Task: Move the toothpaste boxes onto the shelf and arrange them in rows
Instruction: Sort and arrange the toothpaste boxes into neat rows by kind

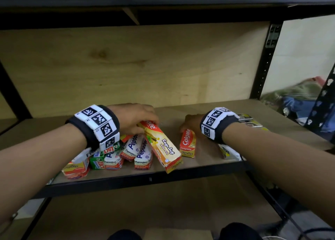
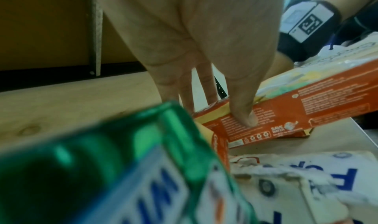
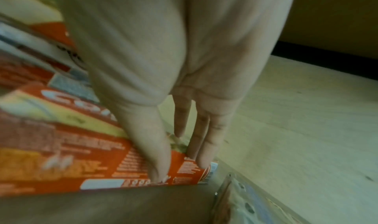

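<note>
Head view: I recorded both hands working over the wooden shelf (image 1: pixel 208 167). My left hand (image 1: pixel 134 118) pinched the far end of a long orange Colgate box (image 1: pixel 160 145), which lay at a slant across the shelf toward its front edge. My right hand (image 1: pixel 192 123) held the far end of a shorter Colgate box (image 1: pixel 188 143), just right of the long one and apart from it. A loose cluster of Pepsodent boxes (image 1: pixel 139 151) and a green box (image 1: pixel 97 159) lay under and beside my left wrist, overlapping one another. A pale packet (image 1: pixel 229 152) showed beneath my right forearm.

Left wrist view: the left grip was closed on the long orange Colgate box (image 2: pixel 286 114), thumb (image 2: pixel 245 112) on its printed side, the other fingers behind it. One end of the box was raised off the shelf board (image 2: pixel 81 106). The green box (image 2: pixel 102 162) filled the foreground, blurred.

Right wrist view: the right grip clasped the shorter Colgate box (image 3: pixel 102 162), thumb (image 3: pixel 155 154) on one side face and fingers (image 3: pixel 206 146) at the opposite edge. The box rested on the shelf board (image 3: pixel 296 114). The picture was blurred.
</note>
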